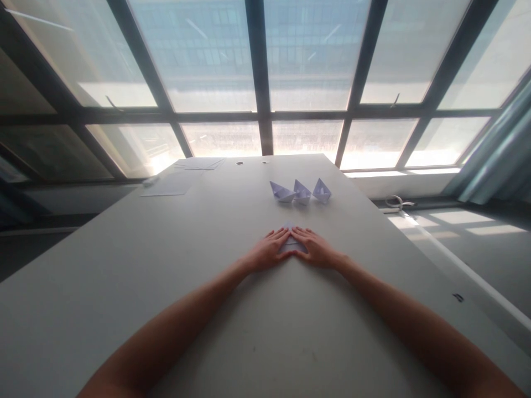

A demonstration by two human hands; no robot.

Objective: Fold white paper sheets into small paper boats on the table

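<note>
A folded sheet of white paper (293, 246) lies flat on the white table, its top narrowing toward a point. Pressing on its left side is my left hand (271, 249), fingers stretched out and palm down. My right hand (312, 247) lies flat on the right side in the same way. The fingertips of both hands nearly meet at the top, and the thumbs come together near the bottom edge. Much of the paper is hidden under the hands. Beyond them stand three folded paper boats (302, 193) in a row.
Flat paper sheets (166, 185) lie at the table's far left. Two round holes sit near the far edge of the table (232, 215). A small dark object (458, 297) is at the right. Large windows (307, 55) rise behind, with a curtain (493, 149) on the right.
</note>
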